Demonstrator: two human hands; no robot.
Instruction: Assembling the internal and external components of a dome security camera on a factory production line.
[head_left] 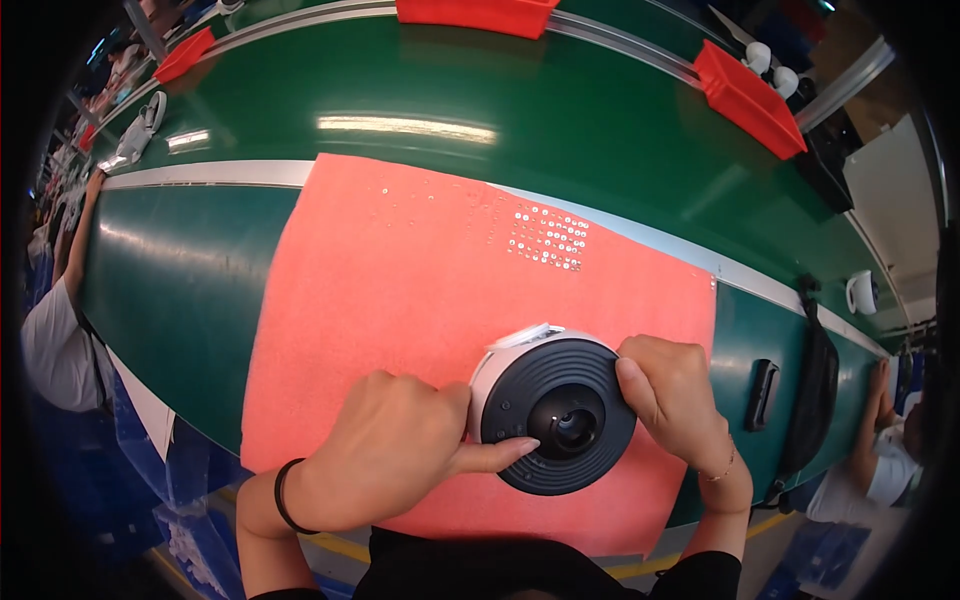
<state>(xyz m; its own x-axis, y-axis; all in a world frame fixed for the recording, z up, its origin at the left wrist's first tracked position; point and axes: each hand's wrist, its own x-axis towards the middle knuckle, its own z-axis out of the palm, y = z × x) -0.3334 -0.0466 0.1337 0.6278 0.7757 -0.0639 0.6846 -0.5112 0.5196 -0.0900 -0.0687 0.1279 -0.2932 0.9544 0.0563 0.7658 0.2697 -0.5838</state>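
A round camera with a white body, a black ridged face and a domed lens in the middle is held up over the pink mat. From its left side my left hand grips it, fingers curled behind and the thumb stretched across the black face to the lower edge of the lens dome. My right hand pinches the right rim, thumb on the edge. At the top of the body a white flap or part sticks up; its details are blurred. The backs of both hands hide most of the curled fingers.
The pink mat bears rows of small screws at its far side. Beyond runs a green belt with red bins behind it. A black device and a black bag lie right. People sit at both sides.
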